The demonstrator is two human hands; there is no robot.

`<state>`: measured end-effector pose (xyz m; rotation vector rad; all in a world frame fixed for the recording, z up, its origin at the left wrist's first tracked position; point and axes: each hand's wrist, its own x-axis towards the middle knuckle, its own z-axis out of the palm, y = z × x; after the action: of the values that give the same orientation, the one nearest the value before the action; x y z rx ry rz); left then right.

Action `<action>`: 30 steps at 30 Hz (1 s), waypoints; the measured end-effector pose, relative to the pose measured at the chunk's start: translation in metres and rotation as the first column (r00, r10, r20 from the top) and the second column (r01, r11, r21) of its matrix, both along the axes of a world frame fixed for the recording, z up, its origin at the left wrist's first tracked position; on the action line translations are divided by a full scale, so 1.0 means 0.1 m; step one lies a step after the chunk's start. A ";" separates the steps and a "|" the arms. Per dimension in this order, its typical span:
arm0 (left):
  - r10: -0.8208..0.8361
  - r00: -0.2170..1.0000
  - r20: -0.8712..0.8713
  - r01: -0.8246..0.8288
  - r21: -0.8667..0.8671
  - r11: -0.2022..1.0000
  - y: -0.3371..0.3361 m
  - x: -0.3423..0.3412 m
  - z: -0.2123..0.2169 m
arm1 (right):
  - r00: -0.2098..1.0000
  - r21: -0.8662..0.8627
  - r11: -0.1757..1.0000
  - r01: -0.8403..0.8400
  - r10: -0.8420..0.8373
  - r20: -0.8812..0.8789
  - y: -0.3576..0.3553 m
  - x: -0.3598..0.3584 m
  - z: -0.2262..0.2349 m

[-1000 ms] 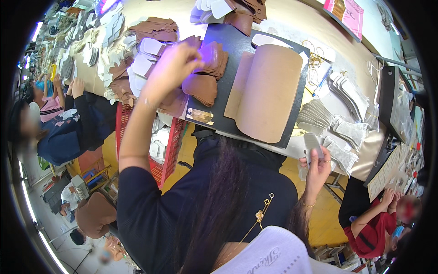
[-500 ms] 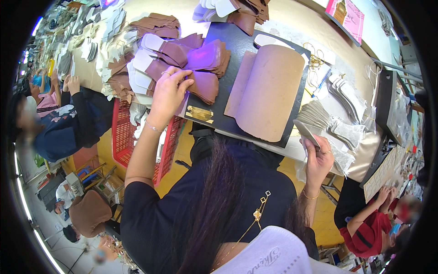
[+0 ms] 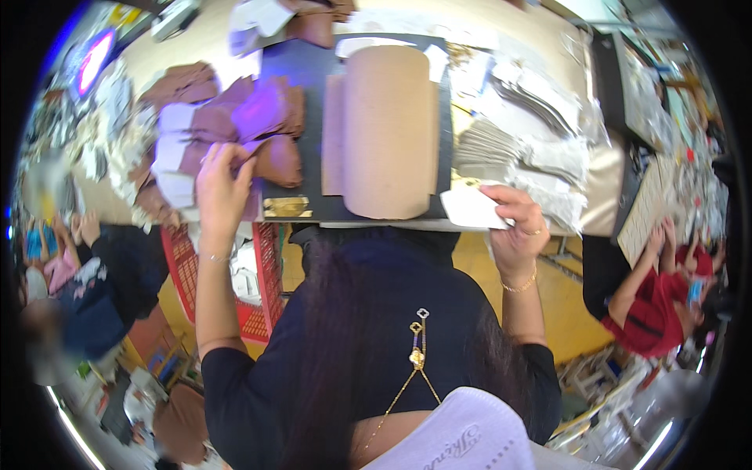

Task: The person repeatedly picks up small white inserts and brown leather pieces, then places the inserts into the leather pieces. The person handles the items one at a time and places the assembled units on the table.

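Observation:
At the left, my left hand (image 3: 223, 178) rests on a pile of brown leather-like pieces (image 3: 280, 163) with white ends, its fingers drawn together in a pinch at the edge of one piece. Further layers of the same brown pieces (image 3: 215, 123) fan out beyond the fingers. On the right, my right hand (image 3: 518, 223) grips a flat white cut piece (image 3: 472, 207) between thumb and fingers, held just over the table's near edge. Beside it lies a fanned stack of grey-beige pieces (image 3: 482, 149). Between my hands a tan, curved-top block (image 3: 389, 133) stands on a black board (image 3: 312, 117).
A red plastic basket (image 3: 271, 274) with white pieces sits below the table at left. Offcuts (image 3: 110, 145) heap at the far left. A dark raised stand (image 3: 623, 94) is at the right, near a co-worker in red (image 3: 650, 313). Another co-worker in dark clothing (image 3: 110, 290) sits left.
The view has turned and levelled. My right hand has tilted the held piece so its white face shows. My left hand stays at the brown pile.

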<state>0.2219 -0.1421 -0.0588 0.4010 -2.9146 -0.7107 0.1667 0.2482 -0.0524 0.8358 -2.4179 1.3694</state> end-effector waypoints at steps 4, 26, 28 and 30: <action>0.042 0.997 0.059 -0.053 0.206 0.977 0.06 0.04 0.06 | 0.995 -0.069 0.992 -0.102 0.102 -0.003 -0.04 -0.04 0.05; -0.446 0.820 -0.359 0.314 0.933 -0.174 0.67 -0.32 0.61 | 0.967 -0.025 0.975 -0.220 0.215 -0.135 -0.17 -0.15 0.13; -0.513 0.732 -0.448 0.378 0.894 -0.241 0.79 -0.43 0.59 | 0.969 -0.009 0.978 -0.209 0.205 -0.141 -0.18 -0.16 0.15; -0.528 0.706 -0.472 0.428 0.878 -0.214 0.92 -0.44 0.58 | 0.972 -0.035 0.976 -0.215 0.211 -0.105 -0.19 -0.17 0.16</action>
<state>0.1776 -0.0497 -0.0008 -0.8424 -1.7616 -2.9064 0.1500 0.2297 -0.0360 1.1519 -2.2653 1.4125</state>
